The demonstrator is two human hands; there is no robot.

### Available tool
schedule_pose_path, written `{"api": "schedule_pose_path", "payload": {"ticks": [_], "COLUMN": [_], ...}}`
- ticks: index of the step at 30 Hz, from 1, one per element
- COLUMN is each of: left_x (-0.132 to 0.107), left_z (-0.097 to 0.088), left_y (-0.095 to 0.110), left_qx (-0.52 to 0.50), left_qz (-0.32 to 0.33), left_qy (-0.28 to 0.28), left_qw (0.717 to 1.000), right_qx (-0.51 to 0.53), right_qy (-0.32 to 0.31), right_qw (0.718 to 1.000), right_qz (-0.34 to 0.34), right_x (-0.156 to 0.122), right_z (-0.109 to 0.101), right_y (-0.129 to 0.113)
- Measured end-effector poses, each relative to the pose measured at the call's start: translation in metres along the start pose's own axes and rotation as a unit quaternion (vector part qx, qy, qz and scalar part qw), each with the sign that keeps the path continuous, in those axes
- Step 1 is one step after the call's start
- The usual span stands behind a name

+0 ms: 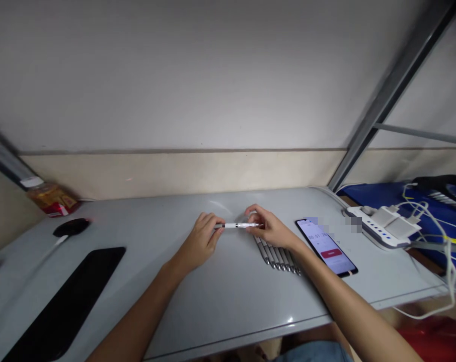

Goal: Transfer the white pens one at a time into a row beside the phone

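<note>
Both hands hold one white pen [231, 225] level above the grey desk. My left hand [203, 239] pinches its left end between thumb and fingers. At the clear, silvery right end, my right hand [268, 229] closes thumb and fingertips around the pen. Just below my right hand and forearm lies a row of several grey pens [277, 256] with silver tips, side by side on the desk. The right forearm and hand cover part of that row.
A phone [328, 249] with a lit timer screen lies right of the pens. Beyond it sits a white power strip [379, 229] with plugs and cables. On the left are a black mat [69, 301], a round black charger [71, 228] and a tipped bottle [52, 198]. A wall backs the desk [213, 311].
</note>
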State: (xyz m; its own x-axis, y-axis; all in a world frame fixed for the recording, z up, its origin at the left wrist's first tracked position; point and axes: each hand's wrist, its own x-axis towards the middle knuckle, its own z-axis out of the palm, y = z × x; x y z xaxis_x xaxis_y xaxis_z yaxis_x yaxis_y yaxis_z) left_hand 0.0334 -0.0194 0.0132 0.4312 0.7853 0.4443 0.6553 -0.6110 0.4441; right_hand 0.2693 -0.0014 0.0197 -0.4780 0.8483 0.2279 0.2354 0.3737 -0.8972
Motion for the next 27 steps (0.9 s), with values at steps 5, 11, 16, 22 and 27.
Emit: {"api": "schedule_pose_path", "payload": {"ticks": [5, 11, 16, 22, 27], "left_x": [-0.0004, -0.0008, -0.0013, -0.0015, -0.0004], "left_z": [0.0011, 0.0006, 0.0002, 0.0007, -0.0015], "left_y": [-0.0001, 0.0010, 0.0020, 0.0008, 0.0004], "left_qx": [-0.013, -0.015, -0.028, -0.026, -0.028], "left_qz": [-0.004, -0.013, -0.024, -0.030, -0.033], "left_qy": [0.003, 0.001, 0.002, -0.006, -0.019], "left_qw": [1.000, 1.000, 0.999, 0.999, 0.999], "right_qx": [-0.032, -0.018, -0.040, -0.054, -0.136], "right_qy": [-0.023, -0.025, -0.003, -0.043, -0.007], "right_qw": [0.998, 0.999, 0.999, 0.997, 0.989], "right_qz": [0.044, 0.029, 0.006, 0.045, -0.054], "right_x": [-0.0006, -0.0016, -0.0013, -0.0019, -0.0018], "right_z": [-0.0008, -0.0012, -0.0016, -0.0013, -0.0005], "right_y": [-0.0006, -0.0033, -0.0038, -0.0015, -0.0025]}}
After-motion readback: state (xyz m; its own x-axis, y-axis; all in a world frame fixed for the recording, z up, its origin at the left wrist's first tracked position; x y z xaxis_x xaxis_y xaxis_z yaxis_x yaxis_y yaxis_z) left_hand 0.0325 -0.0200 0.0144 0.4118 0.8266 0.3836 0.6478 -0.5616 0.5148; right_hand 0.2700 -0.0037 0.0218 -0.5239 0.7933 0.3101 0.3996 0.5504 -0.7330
